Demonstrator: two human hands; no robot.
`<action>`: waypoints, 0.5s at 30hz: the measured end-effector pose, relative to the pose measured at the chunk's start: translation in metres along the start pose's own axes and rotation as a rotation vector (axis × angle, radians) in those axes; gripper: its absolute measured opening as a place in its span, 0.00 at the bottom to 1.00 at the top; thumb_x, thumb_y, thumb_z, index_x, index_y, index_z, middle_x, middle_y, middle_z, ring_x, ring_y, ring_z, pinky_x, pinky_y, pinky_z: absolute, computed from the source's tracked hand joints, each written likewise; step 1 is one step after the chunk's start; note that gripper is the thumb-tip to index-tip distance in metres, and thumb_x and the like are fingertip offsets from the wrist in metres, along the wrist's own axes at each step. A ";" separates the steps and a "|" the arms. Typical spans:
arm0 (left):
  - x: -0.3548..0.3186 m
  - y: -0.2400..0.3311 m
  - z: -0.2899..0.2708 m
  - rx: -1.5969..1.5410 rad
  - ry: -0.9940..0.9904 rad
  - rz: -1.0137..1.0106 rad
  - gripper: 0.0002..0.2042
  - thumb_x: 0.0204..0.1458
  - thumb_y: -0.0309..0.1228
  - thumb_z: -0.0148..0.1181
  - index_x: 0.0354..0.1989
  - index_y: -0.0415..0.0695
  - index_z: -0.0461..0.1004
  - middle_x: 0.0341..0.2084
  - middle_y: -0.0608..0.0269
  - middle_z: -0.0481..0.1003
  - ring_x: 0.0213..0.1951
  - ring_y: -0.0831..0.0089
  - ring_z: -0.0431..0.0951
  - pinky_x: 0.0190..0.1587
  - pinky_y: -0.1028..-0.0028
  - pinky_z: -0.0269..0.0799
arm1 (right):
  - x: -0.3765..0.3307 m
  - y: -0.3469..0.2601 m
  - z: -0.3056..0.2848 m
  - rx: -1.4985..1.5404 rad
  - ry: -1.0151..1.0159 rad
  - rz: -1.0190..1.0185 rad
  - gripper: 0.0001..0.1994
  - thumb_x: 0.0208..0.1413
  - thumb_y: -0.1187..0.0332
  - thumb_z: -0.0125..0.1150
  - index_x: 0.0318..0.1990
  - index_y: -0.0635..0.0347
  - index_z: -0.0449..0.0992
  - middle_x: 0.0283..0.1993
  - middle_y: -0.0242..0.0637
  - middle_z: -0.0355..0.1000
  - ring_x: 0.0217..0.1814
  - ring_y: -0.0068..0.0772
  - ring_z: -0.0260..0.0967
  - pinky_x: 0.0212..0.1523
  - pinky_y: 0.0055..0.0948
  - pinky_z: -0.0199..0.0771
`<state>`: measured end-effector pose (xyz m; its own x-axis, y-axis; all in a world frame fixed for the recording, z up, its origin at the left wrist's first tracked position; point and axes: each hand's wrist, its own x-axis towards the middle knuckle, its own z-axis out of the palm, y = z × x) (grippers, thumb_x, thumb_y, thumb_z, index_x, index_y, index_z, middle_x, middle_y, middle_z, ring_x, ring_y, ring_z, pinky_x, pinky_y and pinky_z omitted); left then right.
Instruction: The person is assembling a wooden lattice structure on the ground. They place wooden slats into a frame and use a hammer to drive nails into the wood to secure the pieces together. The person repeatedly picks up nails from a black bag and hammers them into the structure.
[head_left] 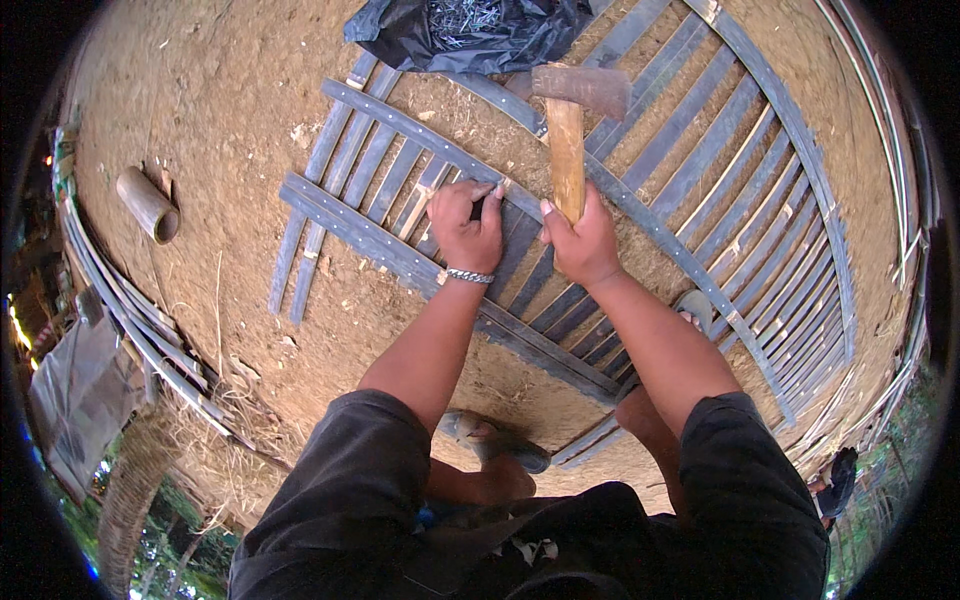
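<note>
My right hand point(582, 240) is closed round the wooden handle of a hatchet point(567, 150), which stands head up over the work, its rusty blade pointing right. My left hand point(467, 228), with a chain bracelet at the wrist, rests on a panel of dark bamboo slats point(365, 245). Thumb and forefinger pinch what looks like a small nail against the panel's upper rail point(410, 130); the fingertips mostly hide it. Rows of pale nail heads dot both rails. Several crosspieces run under them.
A larger, curved slatted panel point(690, 265) lies on the right, close to my sandalled foot point(692, 308). Beyond the work sits a black plastic bag point(400, 40) holding loose nails point(465, 20). A cut bamboo tube point(148, 205) lies on the dirt at left. Long poles point(150, 320) edge the ground.
</note>
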<state>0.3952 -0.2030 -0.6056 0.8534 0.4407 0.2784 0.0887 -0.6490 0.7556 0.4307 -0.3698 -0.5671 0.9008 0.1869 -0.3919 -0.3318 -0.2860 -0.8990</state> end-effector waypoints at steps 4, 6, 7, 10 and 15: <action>0.002 0.003 0.004 0.042 0.010 -0.008 0.06 0.46 0.28 0.75 0.31 0.47 0.83 0.32 0.62 0.80 0.39 0.62 0.79 0.48 0.63 0.66 | -0.001 -0.003 0.000 0.005 0.016 -0.008 0.14 0.63 0.66 0.63 0.48 0.66 0.68 0.26 0.44 0.77 0.26 0.36 0.81 0.29 0.36 0.78; 0.002 0.004 0.007 0.078 0.025 -0.005 0.06 0.46 0.28 0.75 0.30 0.47 0.83 0.32 0.63 0.80 0.39 0.63 0.79 0.48 0.63 0.66 | -0.002 -0.003 0.001 -0.024 0.015 0.020 0.14 0.64 0.66 0.63 0.47 0.66 0.68 0.26 0.43 0.76 0.26 0.36 0.80 0.28 0.36 0.78; 0.002 0.004 0.008 0.101 0.027 -0.005 0.06 0.46 0.28 0.75 0.30 0.47 0.82 0.32 0.63 0.80 0.39 0.63 0.79 0.47 0.63 0.66 | -0.002 -0.002 0.001 -0.041 0.019 0.032 0.14 0.64 0.66 0.63 0.47 0.66 0.68 0.26 0.42 0.76 0.26 0.35 0.80 0.28 0.36 0.77; 0.002 0.004 0.009 0.104 0.032 0.013 0.06 0.46 0.28 0.75 0.30 0.48 0.82 0.32 0.63 0.81 0.39 0.62 0.79 0.47 0.62 0.65 | -0.002 0.000 0.001 0.017 0.018 -0.001 0.14 0.63 0.66 0.63 0.48 0.66 0.69 0.26 0.42 0.76 0.26 0.35 0.80 0.29 0.35 0.77; 0.003 0.004 0.009 0.131 0.041 0.055 0.07 0.46 0.28 0.74 0.29 0.48 0.79 0.31 0.64 0.80 0.39 0.62 0.78 0.45 0.61 0.64 | -0.002 0.004 0.001 0.112 -0.003 0.034 0.14 0.65 0.67 0.63 0.50 0.66 0.68 0.31 0.39 0.76 0.26 0.29 0.78 0.29 0.31 0.77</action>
<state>0.4027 -0.2102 -0.6068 0.8374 0.4254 0.3432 0.1108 -0.7471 0.6554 0.4274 -0.3701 -0.5703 0.8877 0.1820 -0.4230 -0.3916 -0.1850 -0.9014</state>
